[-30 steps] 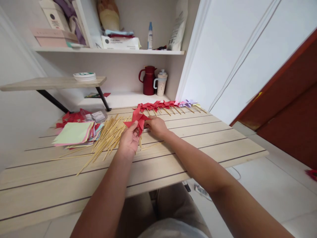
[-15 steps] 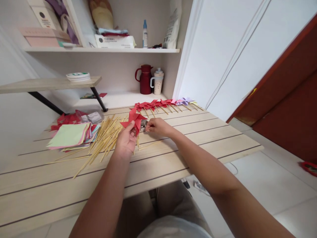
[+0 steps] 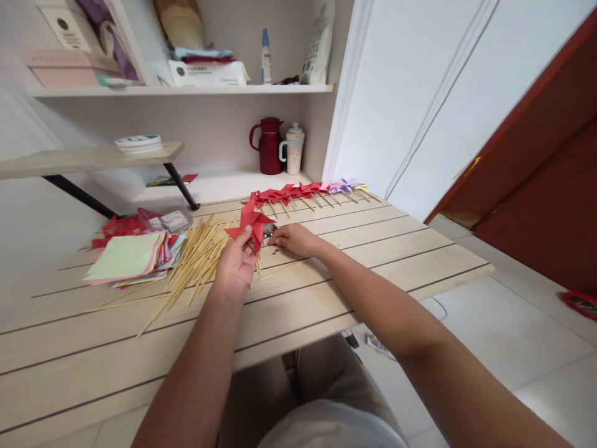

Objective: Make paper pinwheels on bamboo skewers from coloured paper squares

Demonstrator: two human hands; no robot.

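One red pinwheel [image 3: 249, 225] pinched in left hand [image 3: 237, 264]; right hand [image 3: 293, 239] fingertips pinch among small pins [image 3: 270, 232].

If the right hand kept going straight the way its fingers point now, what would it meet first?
The right hand points left toward the small shiny pieces on the table, so it would probably meet those first, then the red pinwheel held in the left hand. Depth is unclear.

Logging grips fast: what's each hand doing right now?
Left hand: closed on the red paper pinwheel.
Right hand: fingers pinched at small metal pieces; grip unclear.
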